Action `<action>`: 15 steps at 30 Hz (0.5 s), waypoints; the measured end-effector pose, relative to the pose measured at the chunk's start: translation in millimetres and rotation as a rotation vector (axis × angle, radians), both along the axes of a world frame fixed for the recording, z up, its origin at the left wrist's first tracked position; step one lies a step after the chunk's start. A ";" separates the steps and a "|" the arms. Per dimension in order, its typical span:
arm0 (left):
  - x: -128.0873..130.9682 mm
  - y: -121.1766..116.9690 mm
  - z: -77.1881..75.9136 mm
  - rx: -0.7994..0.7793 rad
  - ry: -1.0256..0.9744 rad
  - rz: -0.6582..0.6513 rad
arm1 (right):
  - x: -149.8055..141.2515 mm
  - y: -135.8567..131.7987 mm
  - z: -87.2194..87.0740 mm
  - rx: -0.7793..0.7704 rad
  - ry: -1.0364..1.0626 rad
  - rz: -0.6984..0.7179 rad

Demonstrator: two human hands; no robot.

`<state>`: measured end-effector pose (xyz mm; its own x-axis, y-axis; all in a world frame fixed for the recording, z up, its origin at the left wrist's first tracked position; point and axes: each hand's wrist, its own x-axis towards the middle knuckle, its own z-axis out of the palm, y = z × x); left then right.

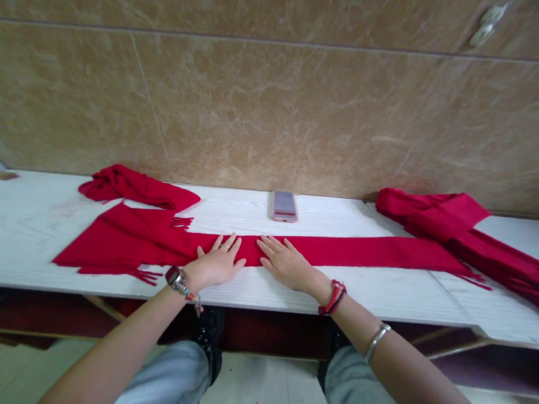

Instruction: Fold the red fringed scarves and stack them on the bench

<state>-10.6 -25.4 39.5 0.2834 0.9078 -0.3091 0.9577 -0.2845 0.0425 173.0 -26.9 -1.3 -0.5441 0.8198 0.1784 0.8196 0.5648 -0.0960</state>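
A long red scarf lies stretched across the white table, a narrow flat band to the right with a fringed right end. Its left part spreads wider, with fringes near the front and back. My left hand rests palm down on the band, fingers spread. To its right, my right hand also lies flat on the cloth, fingers stretched out. Neither hand grips the fabric. Behind the left part sits a bunched red cloth; whether it joins the scarf I cannot tell.
Another red scarf lies loosely folded at the right, its fringed tail reaching the right edge. A phone lies near the tiled wall. The white table has a front edge by my knees. A wall socket is upper right.
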 end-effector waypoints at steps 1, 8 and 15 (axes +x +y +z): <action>-0.7 0.1 0.7 -0.004 0.002 0.008 | 5.3 0.1 -0.3 0.003 -0.008 -0.015; -2.1 -0.4 7.7 -0.037 0.019 0.006 | 66.2 2.3 -10.1 0.037 -0.073 -0.132; 8.1 2.3 8.4 -0.001 0.071 0.031 | 108.3 -1.9 -11.6 0.031 -0.123 -0.291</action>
<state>-2.4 -23.2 47.9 0.2321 0.9158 -0.3279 0.9668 -0.2542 -0.0257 281.3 -28.7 -12.9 -0.3061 0.9395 0.1537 0.9518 0.3056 0.0274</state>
